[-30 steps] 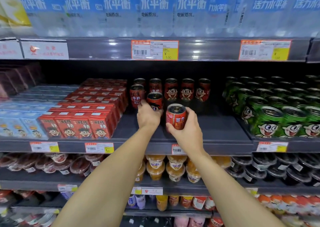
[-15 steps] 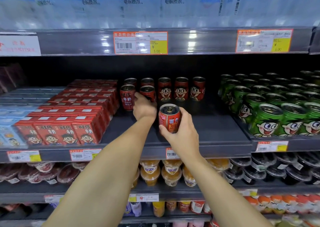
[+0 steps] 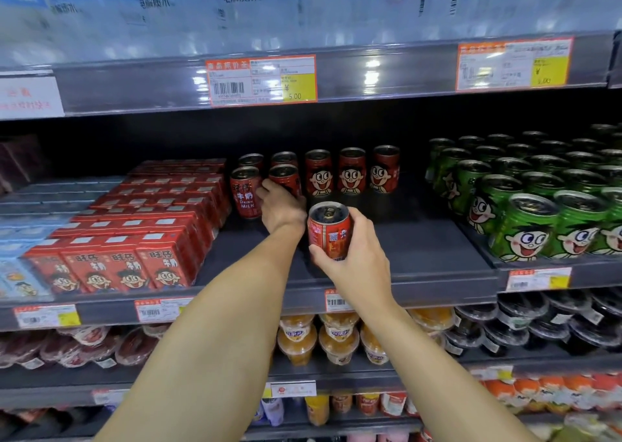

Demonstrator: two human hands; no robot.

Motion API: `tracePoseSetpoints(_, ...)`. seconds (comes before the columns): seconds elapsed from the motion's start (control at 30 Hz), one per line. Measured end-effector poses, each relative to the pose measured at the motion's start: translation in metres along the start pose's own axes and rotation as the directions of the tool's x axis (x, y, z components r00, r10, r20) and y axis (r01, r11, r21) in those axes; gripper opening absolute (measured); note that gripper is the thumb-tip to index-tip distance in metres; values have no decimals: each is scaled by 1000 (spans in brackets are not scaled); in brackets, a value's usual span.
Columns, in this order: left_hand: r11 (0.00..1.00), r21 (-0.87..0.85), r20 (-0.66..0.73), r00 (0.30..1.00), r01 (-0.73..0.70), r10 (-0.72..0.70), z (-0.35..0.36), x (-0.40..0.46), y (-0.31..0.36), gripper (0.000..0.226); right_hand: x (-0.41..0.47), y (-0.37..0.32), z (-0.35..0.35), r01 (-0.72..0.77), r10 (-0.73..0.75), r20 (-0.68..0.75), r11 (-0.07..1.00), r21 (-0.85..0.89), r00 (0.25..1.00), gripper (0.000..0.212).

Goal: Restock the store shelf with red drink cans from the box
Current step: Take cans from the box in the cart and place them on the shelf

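Several red drink cans [image 3: 351, 170] stand in a row at the back of the dark middle shelf [image 3: 420, 256]. My left hand [image 3: 281, 207] reaches in and grips a red can [image 3: 284, 177] in the second row, beside another red can [image 3: 245, 192]. My right hand [image 3: 350, 253] holds one more red can [image 3: 329, 229] upright, just above the shelf's bare front part. The box is not in view.
Red drink cartons [image 3: 134, 239] fill the shelf to the left of the cans, green cans [image 3: 538, 199] the right. A shelf with price tags [image 3: 262, 79] hangs above. Fruit cups [image 3: 319, 337] and other packs sit on lower shelves.
My left hand has pushed its can further back, beside the front-left can. My right hand has kept its can at the shelf front. The camera has come a little closer.
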State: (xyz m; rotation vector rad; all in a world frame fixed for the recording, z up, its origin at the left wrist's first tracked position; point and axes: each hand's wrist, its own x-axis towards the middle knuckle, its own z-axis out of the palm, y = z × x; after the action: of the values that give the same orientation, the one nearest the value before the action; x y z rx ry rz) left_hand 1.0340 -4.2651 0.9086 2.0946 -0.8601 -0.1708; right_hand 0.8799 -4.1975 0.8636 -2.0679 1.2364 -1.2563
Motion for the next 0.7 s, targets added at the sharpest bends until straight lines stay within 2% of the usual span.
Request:
tracePoseSetpoints(0.2, 999, 45, 1, 1000, -18, 18, 1, 2, 0, 69, 0, 1, 0, -4, 4, 0, 1000, 5, 1000, 78)
tracePoseSetpoints(0.4, 994, 101, 5, 999, -45, 45, -6, 6, -6, 55, 0, 0, -1, -11, 11, 12, 1000, -6, 1000, 79)
tracePoseSetpoints(0.53, 985, 164, 180, 984, -47, 17, -19, 9, -12, 52, 0, -3, -3, -27, 27, 20, 1000, 3, 999, 78)
tracePoseSetpoints(0.7, 942, 294, 455, 891, -160, 9, -52, -9, -22, 52, 0, -7, -5, -46, 46, 38, 999, -3, 998, 79)
